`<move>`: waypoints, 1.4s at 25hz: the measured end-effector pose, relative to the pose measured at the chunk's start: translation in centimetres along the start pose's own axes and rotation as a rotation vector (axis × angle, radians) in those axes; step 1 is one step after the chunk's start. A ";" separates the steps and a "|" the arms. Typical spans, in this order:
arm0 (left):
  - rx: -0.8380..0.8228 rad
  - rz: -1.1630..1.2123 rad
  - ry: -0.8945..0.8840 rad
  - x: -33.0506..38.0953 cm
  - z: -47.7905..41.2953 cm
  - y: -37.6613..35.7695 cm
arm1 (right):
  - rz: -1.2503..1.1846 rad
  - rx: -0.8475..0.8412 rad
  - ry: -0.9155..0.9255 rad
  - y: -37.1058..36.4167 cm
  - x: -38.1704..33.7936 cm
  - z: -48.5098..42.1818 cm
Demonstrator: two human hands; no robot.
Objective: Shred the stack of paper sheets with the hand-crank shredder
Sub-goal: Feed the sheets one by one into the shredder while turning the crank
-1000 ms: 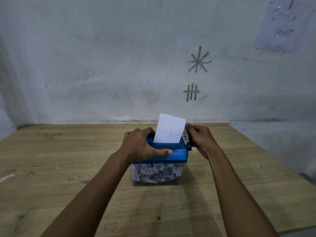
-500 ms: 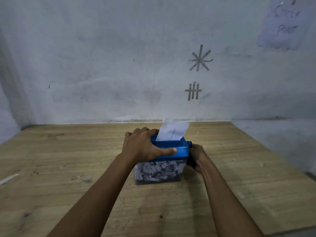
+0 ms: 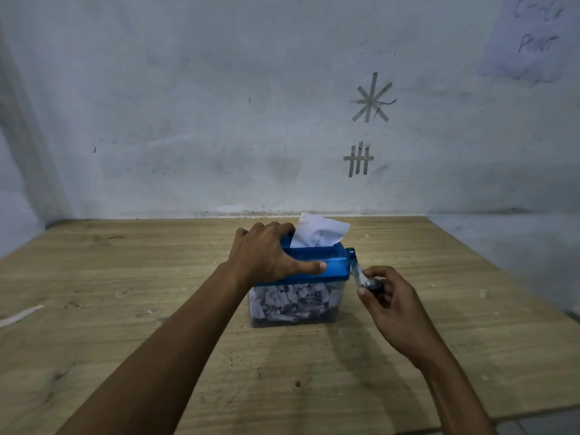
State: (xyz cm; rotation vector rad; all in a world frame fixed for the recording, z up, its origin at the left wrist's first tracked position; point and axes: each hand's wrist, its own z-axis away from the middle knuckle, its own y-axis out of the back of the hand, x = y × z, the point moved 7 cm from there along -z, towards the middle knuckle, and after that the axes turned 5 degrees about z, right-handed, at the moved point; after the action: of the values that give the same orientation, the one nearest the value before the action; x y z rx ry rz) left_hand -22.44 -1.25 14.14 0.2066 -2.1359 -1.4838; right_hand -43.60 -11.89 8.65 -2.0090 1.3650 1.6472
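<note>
A pale wooden table (image 3: pixel 125 309) butts against a scuffed grey-white wall (image 3: pixel 188 120), and the hand-crank shredder (image 3: pixel 334 262) stands on the wood toward the back, near that wall. Its blue top sits on a clear bin (image 3: pixel 335 298) packed with paper shreds (image 3: pixel 288 301). One white paper sheet (image 3: pixel 320 233) sticks up crumpled out of the slot.

The left hand (image 3: pixel 266 252) grips the blue top, fingers curled over its far edge and thumb laid along its front face. On the shredder's right side the crank handle (image 3: pixel 357 271) hangs downward, and the right hand (image 3: pixel 392 306) pinches its knob between thumb and bent fingertips.

Bare wood spreads wide to the left of the shredder and in front of it. To its right the table's edge runs near, slanting toward the viewer. A white strip (image 3: pixel 20 315) lies far left of the shredder.

On the wall above the shredder are a tape tally mark (image 3: pixel 358 160) and a tape star (image 3: pixel 372 98), and further right a handwritten note (image 3: pixel 533 42).
</note>
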 end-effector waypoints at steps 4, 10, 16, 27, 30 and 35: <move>-0.013 -0.009 -0.049 -0.2 0.1 0.0 | -0.020 0.157 0.166 0.8 -1.8 -1.1; -0.046 -0.015 -0.069 -0.8 -0.5 -0.1 | 0.121 0.079 0.167 1.9 -4.4 -5.8; -0.045 0.005 -0.065 -1.9 0.4 0.9 | 0.144 -0.050 0.127 -0.2 -5.8 -9.4; 0.000 -0.026 -0.067 -2.9 0.8 1.1 | -0.090 -0.151 -0.563 -6.5 3.3 -11.6; 0.019 -0.054 -0.047 -2.6 0.9 1.3 | -0.201 -0.110 -0.592 -7.6 5.4 -9.6; 0.050 -0.043 -0.024 -2.9 1.1 1.3 | 0.016 0.045 -0.372 -7.2 5.3 -6.5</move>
State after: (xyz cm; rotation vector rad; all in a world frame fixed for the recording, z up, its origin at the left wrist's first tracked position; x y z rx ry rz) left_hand -20.33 1.36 14.12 0.2553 -2.2020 -1.4654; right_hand -34.21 -14.95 3.74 -1.5664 1.2691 1.8605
